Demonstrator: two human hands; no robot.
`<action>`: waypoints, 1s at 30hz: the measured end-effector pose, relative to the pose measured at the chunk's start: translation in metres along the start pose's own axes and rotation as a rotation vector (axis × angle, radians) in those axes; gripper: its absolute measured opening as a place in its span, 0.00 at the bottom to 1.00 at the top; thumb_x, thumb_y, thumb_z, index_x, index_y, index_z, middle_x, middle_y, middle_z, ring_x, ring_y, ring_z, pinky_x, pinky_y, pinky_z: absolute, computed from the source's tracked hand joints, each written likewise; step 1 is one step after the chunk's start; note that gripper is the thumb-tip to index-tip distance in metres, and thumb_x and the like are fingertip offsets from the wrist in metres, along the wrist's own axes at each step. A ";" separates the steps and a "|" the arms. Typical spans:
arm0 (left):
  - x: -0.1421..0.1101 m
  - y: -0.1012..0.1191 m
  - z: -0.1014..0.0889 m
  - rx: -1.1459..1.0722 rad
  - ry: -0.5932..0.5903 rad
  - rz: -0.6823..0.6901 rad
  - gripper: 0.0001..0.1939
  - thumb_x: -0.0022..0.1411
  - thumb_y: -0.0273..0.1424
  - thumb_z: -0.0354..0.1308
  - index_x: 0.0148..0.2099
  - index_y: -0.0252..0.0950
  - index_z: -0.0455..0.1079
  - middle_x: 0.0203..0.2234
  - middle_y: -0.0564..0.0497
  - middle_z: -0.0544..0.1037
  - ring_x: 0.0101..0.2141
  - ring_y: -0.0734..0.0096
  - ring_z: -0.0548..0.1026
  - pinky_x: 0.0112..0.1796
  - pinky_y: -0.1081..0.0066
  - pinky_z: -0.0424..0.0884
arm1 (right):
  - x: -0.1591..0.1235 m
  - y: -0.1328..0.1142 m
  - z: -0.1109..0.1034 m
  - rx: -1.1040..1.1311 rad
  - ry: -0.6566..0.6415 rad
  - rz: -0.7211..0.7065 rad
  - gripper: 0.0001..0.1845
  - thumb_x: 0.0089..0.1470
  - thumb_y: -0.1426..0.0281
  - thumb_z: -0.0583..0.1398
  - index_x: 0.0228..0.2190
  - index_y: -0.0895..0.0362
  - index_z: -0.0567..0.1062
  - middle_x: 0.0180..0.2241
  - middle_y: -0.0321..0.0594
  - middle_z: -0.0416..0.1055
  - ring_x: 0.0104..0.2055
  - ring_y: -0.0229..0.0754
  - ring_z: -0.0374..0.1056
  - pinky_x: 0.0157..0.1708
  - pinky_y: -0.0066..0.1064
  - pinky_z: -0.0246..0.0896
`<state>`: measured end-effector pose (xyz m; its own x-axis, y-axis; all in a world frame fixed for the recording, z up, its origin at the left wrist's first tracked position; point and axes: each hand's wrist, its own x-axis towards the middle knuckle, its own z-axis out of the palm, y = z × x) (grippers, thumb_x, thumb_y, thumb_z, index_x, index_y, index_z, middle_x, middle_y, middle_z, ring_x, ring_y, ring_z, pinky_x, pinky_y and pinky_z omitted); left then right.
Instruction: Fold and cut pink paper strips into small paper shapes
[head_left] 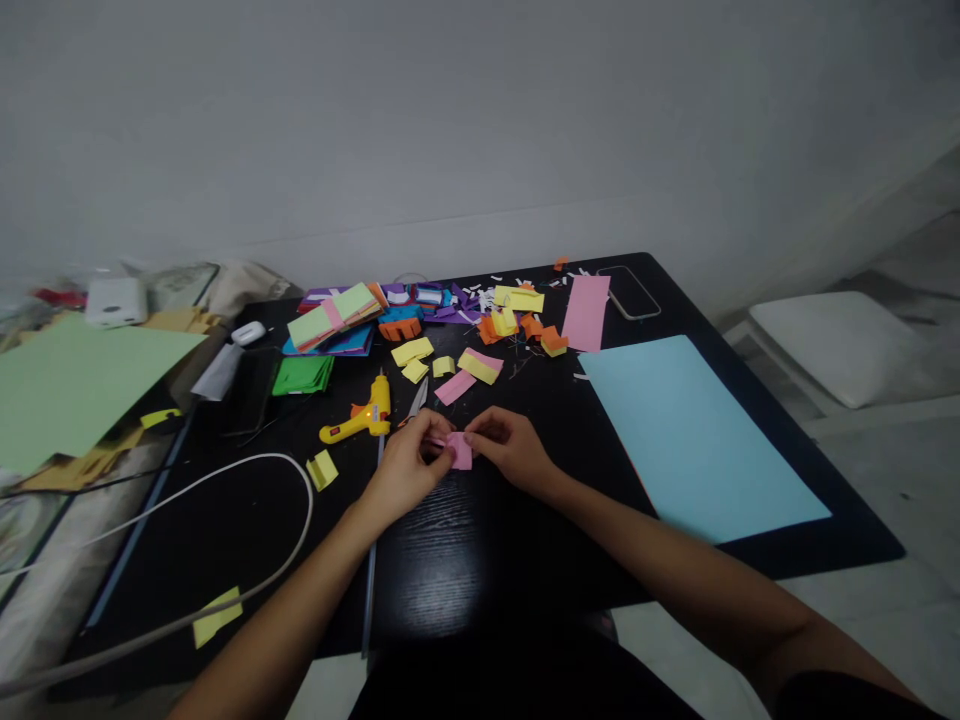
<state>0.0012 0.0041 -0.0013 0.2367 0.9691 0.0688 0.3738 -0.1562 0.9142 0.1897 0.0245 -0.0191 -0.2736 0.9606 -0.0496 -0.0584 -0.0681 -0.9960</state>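
Both my hands meet over the middle of a black table (480,560). My left hand (409,465) and my right hand (510,448) pinch a small folded pink paper piece (460,450) between their fingertips, just above the tabletop. A yellow glue gun (360,418) lies just left of my left hand, and scissors (416,400) lie beside it. Small yellow and pink folded pieces (469,370) lie just beyond my hands.
A light blue sheet (697,440) covers the table's right side. A pink strip (586,312) and a phone (628,292) lie at the back. Stacks of coloured paper (337,315), a green sheet (67,385), a white cable (247,470) sit left.
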 end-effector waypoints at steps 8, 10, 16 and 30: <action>0.000 -0.006 0.003 -0.095 0.096 -0.051 0.14 0.64 0.33 0.61 0.50 0.39 0.67 0.34 0.52 0.77 0.34 0.71 0.78 0.35 0.70 0.75 | 0.001 0.000 0.000 0.232 -0.037 0.105 0.17 0.41 0.64 0.73 0.32 0.55 0.76 0.33 0.35 0.76 0.36 0.40 0.75 0.40 0.35 0.76; 0.001 -0.007 0.002 -0.130 0.107 -0.068 0.14 0.62 0.36 0.63 0.49 0.39 0.67 0.33 0.52 0.77 0.33 0.71 0.78 0.34 0.70 0.75 | 0.000 0.000 0.001 0.209 -0.059 0.098 0.17 0.42 0.63 0.73 0.33 0.55 0.77 0.33 0.36 0.77 0.36 0.41 0.76 0.39 0.35 0.76; 0.006 -0.007 0.003 -0.266 0.138 -0.088 0.15 0.57 0.36 0.68 0.44 0.37 0.70 0.34 0.52 0.76 0.29 0.75 0.75 0.31 0.73 0.74 | -0.001 0.002 0.003 0.114 -0.084 0.058 0.14 0.47 0.64 0.71 0.35 0.58 0.80 0.30 0.38 0.79 0.32 0.40 0.76 0.34 0.33 0.74; 0.005 0.003 0.005 -0.451 0.056 -0.205 0.19 0.57 0.36 0.67 0.48 0.35 0.67 0.31 0.52 0.76 0.27 0.71 0.76 0.21 0.74 0.74 | 0.000 0.001 0.002 0.154 0.000 0.076 0.14 0.45 0.66 0.70 0.36 0.57 0.82 0.32 0.40 0.81 0.33 0.41 0.78 0.40 0.36 0.76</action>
<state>0.0082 0.0079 0.0000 0.1460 0.9819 -0.1206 -0.0204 0.1249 0.9920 0.1879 0.0236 -0.0199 -0.2825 0.9511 -0.1246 -0.1839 -0.1812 -0.9661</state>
